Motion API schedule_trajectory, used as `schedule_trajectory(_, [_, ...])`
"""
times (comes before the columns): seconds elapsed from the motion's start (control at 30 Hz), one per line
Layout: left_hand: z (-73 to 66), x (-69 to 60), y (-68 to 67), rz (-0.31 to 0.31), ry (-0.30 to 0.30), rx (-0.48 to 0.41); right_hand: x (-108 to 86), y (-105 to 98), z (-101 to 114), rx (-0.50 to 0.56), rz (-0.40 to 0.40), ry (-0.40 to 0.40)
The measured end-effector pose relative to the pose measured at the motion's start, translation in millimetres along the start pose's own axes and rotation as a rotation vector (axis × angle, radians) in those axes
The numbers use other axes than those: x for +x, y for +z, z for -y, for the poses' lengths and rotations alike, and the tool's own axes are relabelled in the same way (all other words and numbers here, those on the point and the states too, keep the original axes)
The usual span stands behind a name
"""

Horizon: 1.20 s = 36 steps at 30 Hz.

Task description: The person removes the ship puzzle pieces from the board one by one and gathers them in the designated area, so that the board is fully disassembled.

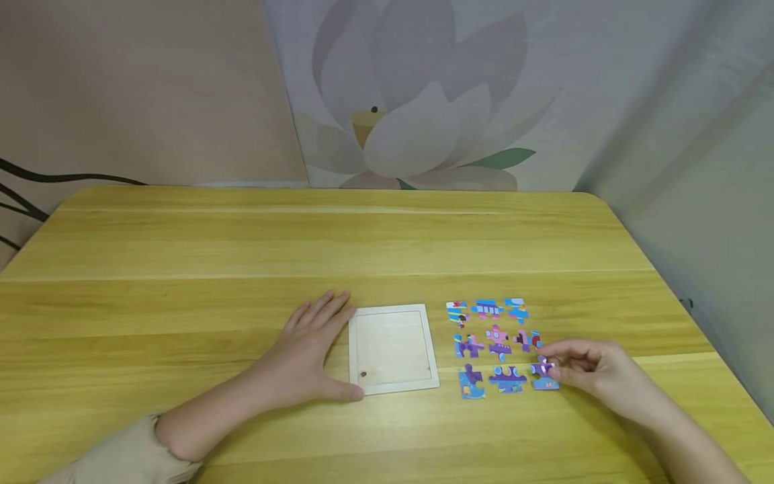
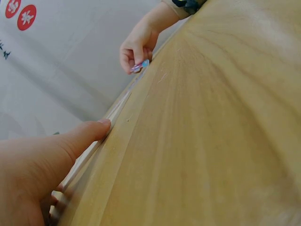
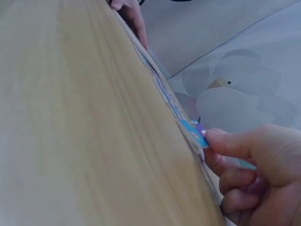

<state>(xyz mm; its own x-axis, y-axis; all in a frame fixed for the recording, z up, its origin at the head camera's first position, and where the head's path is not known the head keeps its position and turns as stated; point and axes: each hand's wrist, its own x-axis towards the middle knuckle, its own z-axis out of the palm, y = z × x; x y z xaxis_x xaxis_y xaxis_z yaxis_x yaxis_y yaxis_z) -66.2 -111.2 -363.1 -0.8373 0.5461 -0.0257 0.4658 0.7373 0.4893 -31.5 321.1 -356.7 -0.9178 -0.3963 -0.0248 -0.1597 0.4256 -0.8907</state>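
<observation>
A square wooden puzzle tray (image 1: pixel 396 349) lies bare on the table. My left hand (image 1: pixel 311 349) is spread along its left side, the thumb at the lower left corner and the fingers near the upper left. My right hand (image 1: pixel 595 373) pinches a blue and purple jigsaw piece (image 1: pixel 545 375) between thumb and forefinger. In the right wrist view that piece (image 3: pixel 194 133) is tilted up at its near edge. To the right of the tray, other jigsaw pieces (image 1: pixel 500 351) lie face up in loose rows, including a blue and purple piece (image 1: pixel 508 380) beside the pinched one.
The wooden table (image 1: pixel 302 242) reaches back to a curtain (image 1: pixel 417 101) printed with a large flower. Another grey curtain (image 1: pixel 713 168) hangs along the right edge. Dark cables (image 1: pixel 72 177) run past the table's far left corner.
</observation>
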Motion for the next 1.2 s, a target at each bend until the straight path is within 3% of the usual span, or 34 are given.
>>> schedule_trajectory(0.23, [0.2, -0.4, 0.1, -0.002, 0.005, -0.001, 0.7, 4.7, 0.9, -0.108, -0.050, -0.010])
schedule_trajectory(0.43, [0.0, -0.1, -0.2, -0.006, 0.017, -0.001, -1.6, 7.9, 6.5, -0.291, -0.102, -0.028])
schedule_trajectory(0.6, [1.1, 0.0, 0.7, -0.007, 0.013, -0.001, -1.3, 7.6, 6.5, -0.433, -0.110, -0.115])
schedule_trajectory(0.7, [1.0, -0.7, 0.6, -0.009, 0.013, -0.004, -1.7, 7.6, 3.9, -0.443, -0.104, -0.146])
schedule_trajectory(1.2, [1.3, -1.2, -0.1, -0.018, 0.032, 0.001, -3.2, 6.1, 10.3, -0.409, -0.134, -0.106])
